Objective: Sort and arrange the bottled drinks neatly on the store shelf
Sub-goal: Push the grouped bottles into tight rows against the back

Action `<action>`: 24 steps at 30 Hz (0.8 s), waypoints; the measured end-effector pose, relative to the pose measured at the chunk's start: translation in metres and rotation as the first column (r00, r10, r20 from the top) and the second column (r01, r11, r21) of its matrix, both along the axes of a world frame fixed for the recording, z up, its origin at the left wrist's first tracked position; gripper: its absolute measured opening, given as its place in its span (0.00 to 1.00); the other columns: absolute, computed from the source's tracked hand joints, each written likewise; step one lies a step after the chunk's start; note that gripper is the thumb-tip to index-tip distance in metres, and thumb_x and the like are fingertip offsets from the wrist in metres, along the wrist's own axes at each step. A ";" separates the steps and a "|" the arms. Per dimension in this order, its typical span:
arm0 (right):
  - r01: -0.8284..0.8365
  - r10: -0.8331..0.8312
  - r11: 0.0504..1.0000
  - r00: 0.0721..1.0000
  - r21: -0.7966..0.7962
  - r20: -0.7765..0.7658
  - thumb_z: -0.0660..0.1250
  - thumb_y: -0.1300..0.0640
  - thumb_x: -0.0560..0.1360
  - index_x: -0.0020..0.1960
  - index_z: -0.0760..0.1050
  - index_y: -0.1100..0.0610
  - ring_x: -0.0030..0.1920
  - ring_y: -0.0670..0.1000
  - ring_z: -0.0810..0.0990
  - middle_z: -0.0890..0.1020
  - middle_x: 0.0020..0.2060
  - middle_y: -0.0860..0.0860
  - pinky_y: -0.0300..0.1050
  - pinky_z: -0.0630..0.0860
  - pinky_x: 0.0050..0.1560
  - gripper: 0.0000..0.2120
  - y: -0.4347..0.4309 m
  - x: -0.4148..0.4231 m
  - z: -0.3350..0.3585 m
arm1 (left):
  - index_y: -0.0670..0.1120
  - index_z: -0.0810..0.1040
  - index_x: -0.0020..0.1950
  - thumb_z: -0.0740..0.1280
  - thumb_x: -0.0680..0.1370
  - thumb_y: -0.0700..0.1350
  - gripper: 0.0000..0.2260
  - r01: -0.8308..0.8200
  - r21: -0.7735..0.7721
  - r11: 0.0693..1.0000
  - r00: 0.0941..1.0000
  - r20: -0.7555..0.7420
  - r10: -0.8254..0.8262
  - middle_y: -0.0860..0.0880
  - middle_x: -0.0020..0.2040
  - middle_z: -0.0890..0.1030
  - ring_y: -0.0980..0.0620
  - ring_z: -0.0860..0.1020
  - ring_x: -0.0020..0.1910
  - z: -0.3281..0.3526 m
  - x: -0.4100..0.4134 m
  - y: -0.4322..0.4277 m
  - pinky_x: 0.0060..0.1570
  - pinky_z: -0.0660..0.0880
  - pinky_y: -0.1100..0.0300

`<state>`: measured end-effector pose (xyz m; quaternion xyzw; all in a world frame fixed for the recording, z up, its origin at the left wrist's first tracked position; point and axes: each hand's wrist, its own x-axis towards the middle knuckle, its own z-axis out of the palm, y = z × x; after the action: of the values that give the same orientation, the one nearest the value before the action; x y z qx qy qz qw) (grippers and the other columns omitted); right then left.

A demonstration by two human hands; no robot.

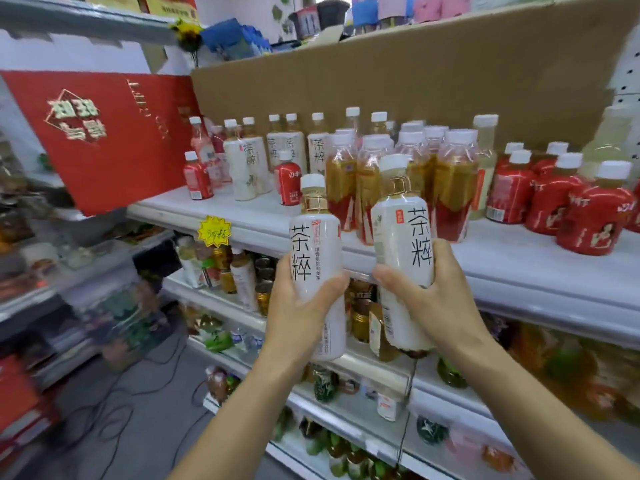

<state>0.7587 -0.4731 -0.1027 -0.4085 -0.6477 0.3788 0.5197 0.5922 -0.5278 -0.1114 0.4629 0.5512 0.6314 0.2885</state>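
- Currently the left hand (298, 306) and right hand (433, 299) each wrap curled fingers round a white-sleeved plastic tea bottle (317, 258), (403, 237), before the white shelf (519, 261).
- Full, probably heavyish, stiff, slick-sleeved; mid-body grips seem safest.

bottles (450, 188) on shelf (512, 261), cardboard (381, 81) behind (upright)

bare left grip (300, 308) and right grip (437, 299), bare forearms (540, 401).
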 end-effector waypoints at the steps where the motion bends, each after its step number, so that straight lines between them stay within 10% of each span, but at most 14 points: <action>1: -0.005 0.005 1.000 1.000 -0.002 0.001 0.75 0.49 0.71 0.59 0.67 0.50 0.41 0.36 0.79 0.79 0.47 0.44 0.32 0.75 0.32 0.23 0.006 -0.014 0.001 | 0.59 0.72 0.61 0.74 0.73 0.48 0.20 -0.009 -0.001 1.000 1.000 0.007 0.009 0.56 0.52 0.81 0.58 0.81 0.49 0.000 -0.014 0.005 0.46 0.79 0.60; 15: -0.036 0.036 0.999 0.996 0.007 -0.083 0.75 0.45 0.69 0.58 0.69 0.47 0.46 0.37 0.80 0.80 0.50 0.42 0.40 0.77 0.43 0.22 0.137 -0.202 0.028 | 0.58 0.72 0.57 0.73 0.74 0.47 0.16 -0.084 0.053 0.995 0.995 -0.055 0.087 0.57 0.49 0.82 0.63 0.81 0.44 0.027 -0.207 0.141 0.39 0.76 0.67; 24: 0.039 -0.036 0.999 0.995 0.032 -0.096 0.74 0.48 0.71 0.59 0.67 0.47 0.46 0.36 0.79 0.79 0.50 0.42 0.37 0.76 0.45 0.22 0.203 -0.296 0.040 | 0.51 0.68 0.67 0.77 0.71 0.45 0.28 -0.070 0.200 0.977 0.996 -0.032 0.078 0.57 0.56 0.81 0.60 0.81 0.54 0.038 -0.315 0.244 0.54 0.77 0.57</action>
<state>0.4627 -0.2703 -0.0625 -0.3931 -0.6207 0.3771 0.5639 0.2771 -0.2841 -0.0732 0.4808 0.5080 0.6842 0.2063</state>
